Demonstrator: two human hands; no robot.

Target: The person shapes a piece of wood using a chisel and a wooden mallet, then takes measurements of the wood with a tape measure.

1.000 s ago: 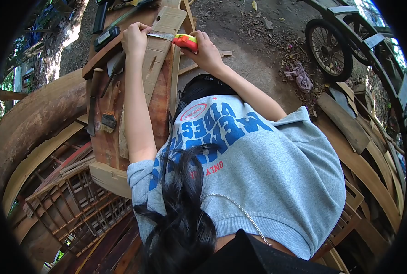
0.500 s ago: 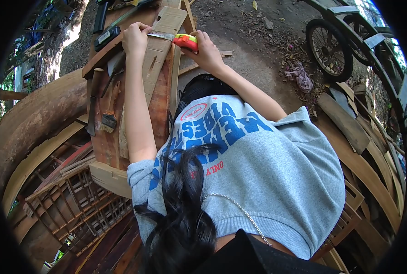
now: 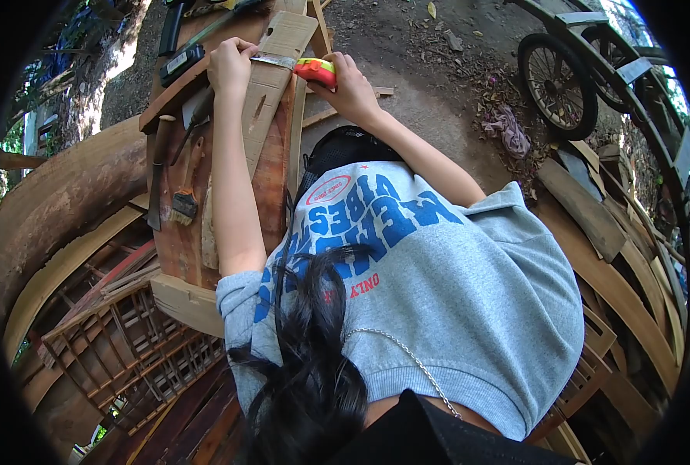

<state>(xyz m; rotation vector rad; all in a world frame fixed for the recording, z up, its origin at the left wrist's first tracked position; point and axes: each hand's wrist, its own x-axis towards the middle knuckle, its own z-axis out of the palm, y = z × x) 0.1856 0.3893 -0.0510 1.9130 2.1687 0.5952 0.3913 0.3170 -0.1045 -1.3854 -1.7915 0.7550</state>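
Note:
A red and yellow tape measure (image 3: 318, 74) is gripped in my right hand (image 3: 352, 90) at the right edge of a pale wooden board (image 3: 263, 102). Its short blade (image 3: 273, 60) lies across the board's width. At the left edge, the fingers of my left hand (image 3: 231, 67) pinch the blade's free end. Beneath the board is a reddish-brown wooden bench (image 3: 271, 167). Left of my left forearm lie a paintbrush (image 3: 187, 194) and a wooden-handled blade tool (image 3: 159, 170). A dark boxy tool (image 3: 182, 65) rests just beyond my left hand.
A large log (image 3: 73, 186) and a slatted wooden frame (image 3: 139, 356) are on the left. To the right are stacked planks (image 3: 585, 209), a crumpled cloth (image 3: 506, 130) and a cart wheel (image 3: 558, 85). Thin wood strips (image 3: 321, 116) lie beyond the bench's right side.

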